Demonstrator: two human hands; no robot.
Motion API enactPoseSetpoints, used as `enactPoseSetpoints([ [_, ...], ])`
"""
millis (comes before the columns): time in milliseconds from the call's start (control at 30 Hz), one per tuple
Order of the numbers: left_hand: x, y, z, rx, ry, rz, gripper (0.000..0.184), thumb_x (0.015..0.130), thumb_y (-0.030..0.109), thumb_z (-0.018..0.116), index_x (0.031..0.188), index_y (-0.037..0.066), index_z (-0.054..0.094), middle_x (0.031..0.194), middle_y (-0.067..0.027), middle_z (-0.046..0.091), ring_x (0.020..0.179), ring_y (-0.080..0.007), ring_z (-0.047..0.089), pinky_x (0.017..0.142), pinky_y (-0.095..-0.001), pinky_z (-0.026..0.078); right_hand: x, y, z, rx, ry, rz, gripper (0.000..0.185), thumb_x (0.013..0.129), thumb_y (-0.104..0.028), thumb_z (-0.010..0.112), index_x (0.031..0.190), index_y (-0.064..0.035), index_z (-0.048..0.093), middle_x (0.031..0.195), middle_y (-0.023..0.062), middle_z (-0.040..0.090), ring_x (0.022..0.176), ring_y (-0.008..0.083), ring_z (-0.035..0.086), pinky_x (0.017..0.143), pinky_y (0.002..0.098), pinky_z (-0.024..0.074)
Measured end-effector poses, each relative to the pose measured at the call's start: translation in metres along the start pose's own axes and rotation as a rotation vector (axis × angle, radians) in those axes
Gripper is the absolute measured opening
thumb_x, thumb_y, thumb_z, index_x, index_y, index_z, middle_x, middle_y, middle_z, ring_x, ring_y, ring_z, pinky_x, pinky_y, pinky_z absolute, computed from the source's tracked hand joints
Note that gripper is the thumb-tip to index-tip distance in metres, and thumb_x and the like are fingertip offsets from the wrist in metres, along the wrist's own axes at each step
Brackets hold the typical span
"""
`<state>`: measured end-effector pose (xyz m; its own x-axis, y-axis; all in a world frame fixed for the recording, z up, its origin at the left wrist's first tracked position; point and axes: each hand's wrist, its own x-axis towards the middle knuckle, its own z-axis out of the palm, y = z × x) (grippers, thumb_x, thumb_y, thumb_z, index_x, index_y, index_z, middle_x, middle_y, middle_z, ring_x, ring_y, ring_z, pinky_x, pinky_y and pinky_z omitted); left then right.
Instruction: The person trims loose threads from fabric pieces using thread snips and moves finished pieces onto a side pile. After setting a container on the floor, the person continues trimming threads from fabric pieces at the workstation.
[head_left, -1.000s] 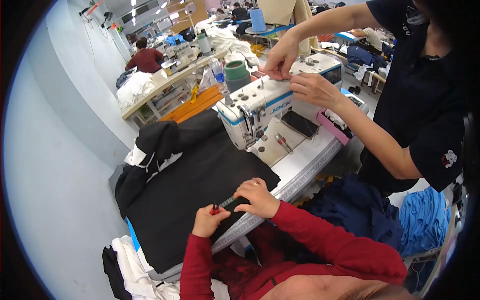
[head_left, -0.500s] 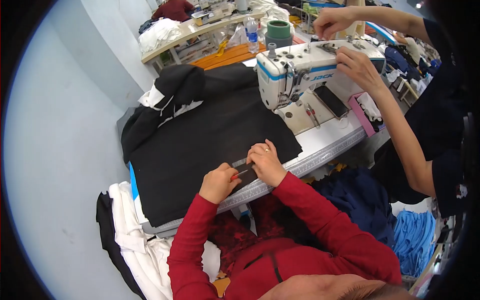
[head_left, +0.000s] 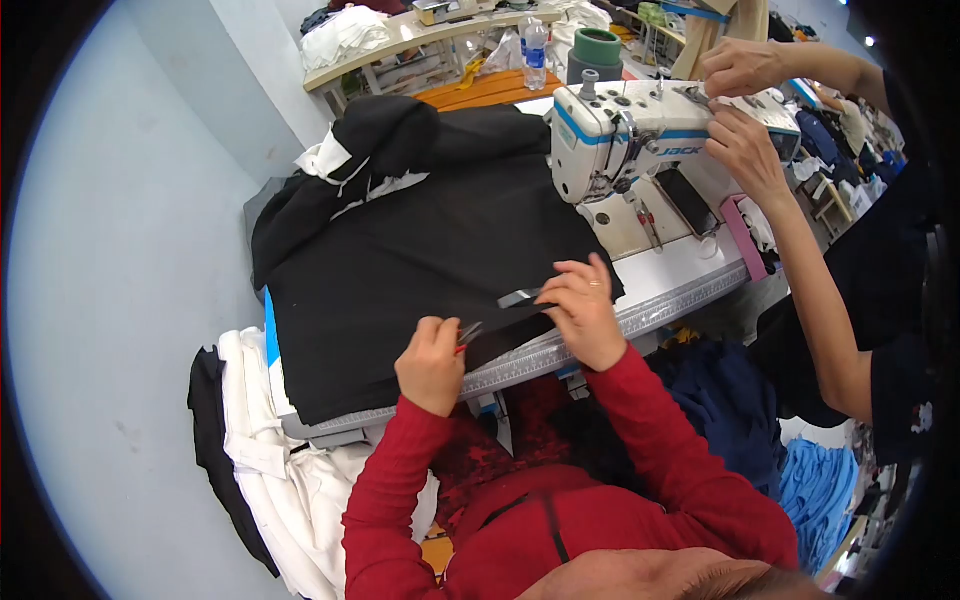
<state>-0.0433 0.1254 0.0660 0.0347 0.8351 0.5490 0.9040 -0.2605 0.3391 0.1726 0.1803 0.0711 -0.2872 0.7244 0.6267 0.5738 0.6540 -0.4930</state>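
My left hand (head_left: pixel 431 366) is closed on small thread snips (head_left: pixel 470 336) with a red handle, blades pointing right. A short, shiny grey strip (head_left: pixel 517 298) sticks out from the pinched fingers of my right hand (head_left: pixel 583 308). Both hands are just over the front edge of a black fabric piece (head_left: pixel 400 270) spread on the sewing table. A gap separates the snips from the strip. What the strip is made of I cannot make out.
A white sewing machine (head_left: pixel 640 135) stands right of the fabric, with another person's hands (head_left: pixel 745 150) on its top. Red-handled snips (head_left: pixel 648 222) and a phone (head_left: pixel 687 203) lie by it. A pink box (head_left: pixel 750 240) sits at the table's right end. White garments (head_left: pixel 270 450) hang at left.
My hands have drawn apart: the right one moved right with the strip, and the snips moved away from it. The view has shifted slightly. The other person's hands have come closer together.
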Motion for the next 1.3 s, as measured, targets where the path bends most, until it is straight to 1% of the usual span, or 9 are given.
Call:
enactPoseSetpoints([
  [267, -0.065, -0.029, -0.014, -0.14, 0.213, -0.246, 0.036, 0.061, -0.013, 0.055, 0.093, 0.003, 0.064, 0.089, -0.0103, 0.054, 0.072, -0.022, 0.057, 0.063, -0.03, 0.048, -0.066, -0.029, -0.012, -0.179, 0.147, 0.194, 0.018, 0.068, -0.002, 0.064, 0.086, -0.0067, 0.063, 0.099, 0.009, 0.054, 0.103, 0.0333, 0.048, 0.095, 0.0452, 0.0309],
  [333, -0.07, -0.028, -0.017, -0.183, 0.248, -0.266, 0.037, 0.061, -0.013, 0.053, 0.093, 0.002, 0.065, 0.089, -0.0095, 0.053, 0.073, -0.02, 0.056, 0.064, -0.0284, 0.047, -0.087, -0.052, 0.003, 0.163, 0.038, 0.191, 0.021, 0.069, -0.003, 0.067, 0.089, -0.005, 0.062, 0.097, 0.009, 0.055, 0.095, 0.0257, 0.051, 0.085, 0.0362, 0.0396],
  [400, -0.072, -0.026, -0.02, -0.215, 0.273, -0.271, 0.038, 0.061, -0.014, 0.052, 0.093, 0.002, 0.065, 0.089, -0.0082, 0.053, 0.072, -0.0177, 0.054, 0.064, -0.0267, 0.045, -0.11, -0.065, 0.031, 1.262, -0.444, 0.909, 0.031, 0.081, -0.008, 0.064, 0.111, -0.003, 0.057, 0.109, 0.0086, 0.055, 0.103, 0.018, 0.052, 0.086, 0.0277, 0.0435],
  [433, -0.073, -0.026, -0.022, -0.24, 0.28, -0.274, 0.038, 0.061, -0.014, 0.051, 0.093, 0.002, 0.065, 0.089, -0.0075, 0.053, 0.072, -0.0165, 0.053, 0.063, -0.0257, 0.044, -0.107, -0.069, 0.037, 1.511, -0.576, 1.052, 0.039, 0.087, -0.011, 0.058, 0.123, -0.0014, 0.047, 0.119, 0.0107, 0.052, 0.11, 0.0206, 0.051, 0.093, 0.0313, 0.0407],
  [600, -0.075, -0.033, -0.037, -0.392, 0.289, -0.313, 0.039, 0.06, -0.015, 0.05, 0.092, 0.003, 0.066, 0.088, -0.0046, 0.054, 0.069, -0.0114, 0.049, 0.059, -0.0216, 0.039, -0.084, -0.072, 0.065, 2.166, -0.299, 1.146, 0.038, 0.091, -0.021, 0.051, 0.123, -0.0014, 0.044, 0.119, 0.0124, 0.053, 0.11, 0.0238, 0.052, 0.099, 0.0366, 0.0376],
  [733, -0.085, -0.055, -0.045, -0.37, 0.165, -0.363, 0.036, 0.063, -0.01, 0.053, 0.094, 0.003, 0.065, 0.088, -0.0061, 0.054, 0.077, -0.0153, 0.054, 0.064, -0.0235, 0.042, -0.064, -0.061, 0.071, 2.086, -0.162, 1.275, 0.026, 0.092, -0.018, 0.05, 0.113, -0.0037, 0.053, 0.109, 0.0098, 0.06, 0.103, 0.0219, 0.056, 0.093, 0.0364, 0.0427],
  [833, -0.097, -0.052, -0.043, 0.089, 0.198, -0.387, 0.039, 0.066, -0.005, 0.056, 0.104, 0.002, 0.059, 0.087, -0.0066, 0.052, 0.075, -0.0159, 0.053, 0.064, -0.022, 0.042, -0.065, -0.057, 0.078, 1.902, -0.156, 1.255, 0.026, 0.092, -0.016, 0.047, 0.114, -0.0021, 0.052, 0.111, 0.0109, 0.059, 0.102, 0.0227, 0.057, 0.095, 0.0364, 0.0425],
  [1033, -0.126, 0.016, -0.037, -1.118, -0.069, -0.923, 0.036, 0.087, 0.01, 0.057, 0.12, -0.001, 0.05, 0.088, 0.0017, 0.05, 0.075, -0.0031, 0.046, 0.065, -0.0166, 0.04, -0.065, -0.068, 0.071, 1.681, -0.177, 1.284, 0.017, 0.086, -0.007, 0.057, 0.096, 0.006, 0.059, 0.1, 0.014, 0.062, 0.093, 0.0246, 0.061, 0.087, 0.0381, 0.0474],
  [1300, -0.122, 0.049, -0.009, -1.289, -0.099, -1.048, 0.032, 0.086, 0.018, 0.061, 0.11, -0.001, 0.053, 0.078, -0.002, 0.059, 0.059, -0.0034, 0.051, 0.05, -0.0179, 0.041, -0.067, -0.07, 0.07, 1.553, -0.257, 1.304, 0.016, 0.083, -0.009, 0.062, 0.094, 0.0036, 0.06, 0.094, 0.0101, 0.062, 0.09, 0.0229, 0.06, 0.082, 0.034, 0.0486],
])
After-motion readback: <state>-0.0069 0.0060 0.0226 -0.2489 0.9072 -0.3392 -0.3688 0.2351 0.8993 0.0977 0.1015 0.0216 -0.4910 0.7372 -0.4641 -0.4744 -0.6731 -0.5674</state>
